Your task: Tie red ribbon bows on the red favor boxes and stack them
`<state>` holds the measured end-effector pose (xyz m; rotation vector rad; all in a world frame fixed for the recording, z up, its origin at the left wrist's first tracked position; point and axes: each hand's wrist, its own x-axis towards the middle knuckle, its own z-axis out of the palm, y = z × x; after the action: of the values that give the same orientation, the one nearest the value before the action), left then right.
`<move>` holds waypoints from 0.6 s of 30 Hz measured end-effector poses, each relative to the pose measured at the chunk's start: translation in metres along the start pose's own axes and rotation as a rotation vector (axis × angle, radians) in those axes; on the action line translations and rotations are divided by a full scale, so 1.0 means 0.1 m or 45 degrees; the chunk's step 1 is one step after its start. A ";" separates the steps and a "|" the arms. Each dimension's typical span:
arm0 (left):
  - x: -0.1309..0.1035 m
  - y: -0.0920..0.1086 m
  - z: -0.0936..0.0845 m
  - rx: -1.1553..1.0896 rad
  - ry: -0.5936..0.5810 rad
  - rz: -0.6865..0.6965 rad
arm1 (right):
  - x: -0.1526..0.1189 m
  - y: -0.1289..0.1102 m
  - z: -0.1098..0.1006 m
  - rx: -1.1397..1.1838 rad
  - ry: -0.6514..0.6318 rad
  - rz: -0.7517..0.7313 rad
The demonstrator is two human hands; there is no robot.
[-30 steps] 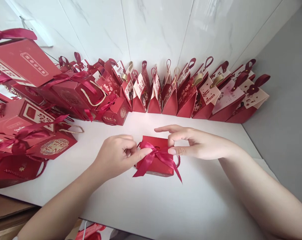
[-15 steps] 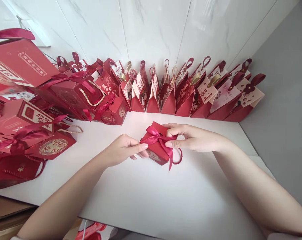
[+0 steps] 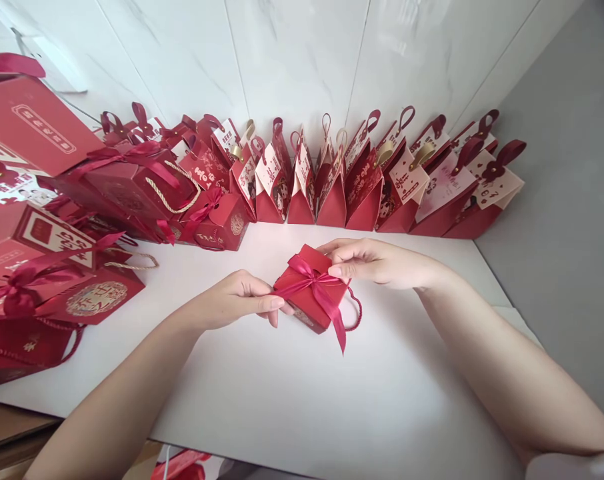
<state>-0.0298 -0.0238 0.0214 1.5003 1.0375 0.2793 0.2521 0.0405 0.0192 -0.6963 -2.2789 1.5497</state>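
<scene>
A small red gift box (image 3: 306, 308) rests on the white table between my two hands, a satin ribbon (image 3: 309, 277) knotted in a bow across its top. At the box's left side, my left hand (image 3: 245, 301) pinches a stretched part of the ribbon between thumb and fingers. My right hand (image 3: 365, 261) is closed at the far right corner, its thumb against the ribbon there; some of its fingers are hidden behind the box. One ribbon tail hangs down the near side. A twisted red cord handle (image 3: 356, 313) loops out on the right.
Red and cream peaked gift bags (image 3: 331, 203) stand in a row along the tiled wall (image 3: 292, 60). Larger red boxes (image 3: 95, 297) with bows and cord handles are piled on the left. A grey wall (image 3: 557, 180) bounds the right side. The white table (image 3: 282, 407) ends near me.
My left hand has drawn slightly left with the ribbon, which looks tauter. The right hand's fingers have closed in at the box's far corner. The view has shifted slightly.
</scene>
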 end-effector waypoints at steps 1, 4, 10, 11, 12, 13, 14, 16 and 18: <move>0.00 0.00 0.00 0.006 -0.006 0.003 | 0.00 0.01 0.00 0.011 -0.011 -0.002; 0.01 -0.02 -0.01 0.010 -0.026 0.017 | 0.01 0.03 -0.01 0.012 -0.012 0.012; 0.02 -0.02 0.01 0.008 -0.125 0.000 | 0.02 0.04 0.05 0.006 0.046 -0.032; 0.01 -0.01 0.01 0.015 -0.152 -0.008 | 0.03 0.04 0.06 0.006 0.046 -0.047; 0.01 -0.01 0.01 0.027 -0.174 -0.018 | 0.03 0.04 0.07 0.004 0.045 -0.058; 0.01 -0.01 0.01 0.042 -0.187 -0.025 | 0.03 0.03 0.08 0.004 0.043 -0.066; 0.00 -0.01 0.02 0.054 -0.192 -0.032 | 0.03 0.03 0.09 0.003 0.043 -0.072; 0.00 0.00 0.02 0.062 -0.201 -0.049 | 0.04 0.02 0.11 -0.014 0.051 -0.074; -0.01 0.00 0.03 0.062 -0.216 -0.065 | 0.06 0.02 0.14 -0.038 0.085 -0.083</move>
<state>-0.0286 -0.0265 0.0212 1.5112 0.9510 0.0891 0.2408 0.0330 0.0115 -0.6648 -2.2576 1.4443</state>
